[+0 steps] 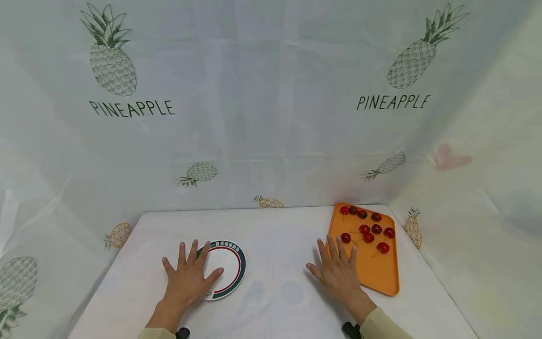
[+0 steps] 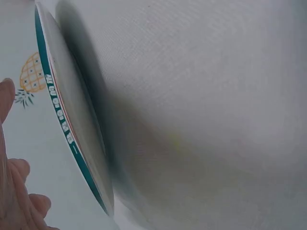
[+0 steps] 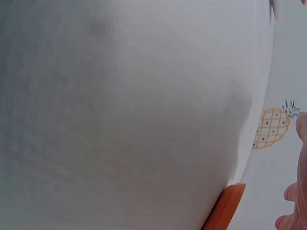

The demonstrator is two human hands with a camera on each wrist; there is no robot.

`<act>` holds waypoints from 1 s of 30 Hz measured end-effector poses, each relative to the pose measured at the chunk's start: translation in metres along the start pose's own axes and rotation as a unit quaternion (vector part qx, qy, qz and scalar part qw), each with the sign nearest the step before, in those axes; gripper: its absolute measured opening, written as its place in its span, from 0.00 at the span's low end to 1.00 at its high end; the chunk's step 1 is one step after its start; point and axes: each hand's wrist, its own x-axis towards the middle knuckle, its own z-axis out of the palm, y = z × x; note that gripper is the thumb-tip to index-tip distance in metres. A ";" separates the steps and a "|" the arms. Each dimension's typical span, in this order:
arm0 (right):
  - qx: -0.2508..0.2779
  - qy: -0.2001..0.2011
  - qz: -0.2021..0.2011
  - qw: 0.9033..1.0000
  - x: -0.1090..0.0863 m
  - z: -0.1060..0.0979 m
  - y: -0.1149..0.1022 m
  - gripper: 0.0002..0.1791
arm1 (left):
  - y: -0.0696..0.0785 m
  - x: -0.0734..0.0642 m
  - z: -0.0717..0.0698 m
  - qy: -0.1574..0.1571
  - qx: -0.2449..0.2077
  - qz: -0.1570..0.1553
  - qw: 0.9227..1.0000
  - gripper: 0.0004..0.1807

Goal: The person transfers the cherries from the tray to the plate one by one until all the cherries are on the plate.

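A white plate [image 1: 224, 266] with a green and red rim lies on the left half of the table, and its edge fills the left of the left wrist view. My left hand [image 1: 186, 278], fingers spread straight, is over the plate's left side and hides part of it. On the right an orange tray [image 1: 377, 275] holds several dark red cherries [image 1: 368, 237], most toward its far end. My right hand [image 1: 338, 273] has its fingers straight at the tray's left edge, the fingertips overlapping it in the head view. Neither hand grips anything.
White cloth covers the table [image 1: 271, 282]. Behind it and at the sides hangs a pale curtain [image 1: 271, 117] printed with pineapples. The tray's far end reaches the table's back edge.
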 end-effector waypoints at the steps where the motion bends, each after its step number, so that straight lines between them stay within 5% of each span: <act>1: -0.003 0.000 0.000 1.000 0.000 0.000 0.001 0.47 | 0.001 0.000 0.000 -0.002 -0.001 0.000 1.000 0.52; 8: 0.008 0.008 0.009 1.000 -0.001 -0.011 0.013 0.43 | 0.032 0.013 0.008 0.002 0.010 0.045 0.999 0.49; 13: 0.031 0.002 0.051 0.998 -0.009 -0.022 0.050 0.43 | 0.084 0.024 0.024 0.000 0.021 0.114 0.993 0.43; 21: 0.029 -0.026 0.121 0.992 -0.030 -0.028 0.143 0.44 | 0.175 0.042 0.041 -0.064 0.032 0.198 0.977 0.39; 30: 0.074 -0.126 0.149 0.978 -0.041 -0.020 0.193 0.44 | 0.238 0.057 0.070 -0.110 0.056 0.240 0.963 0.38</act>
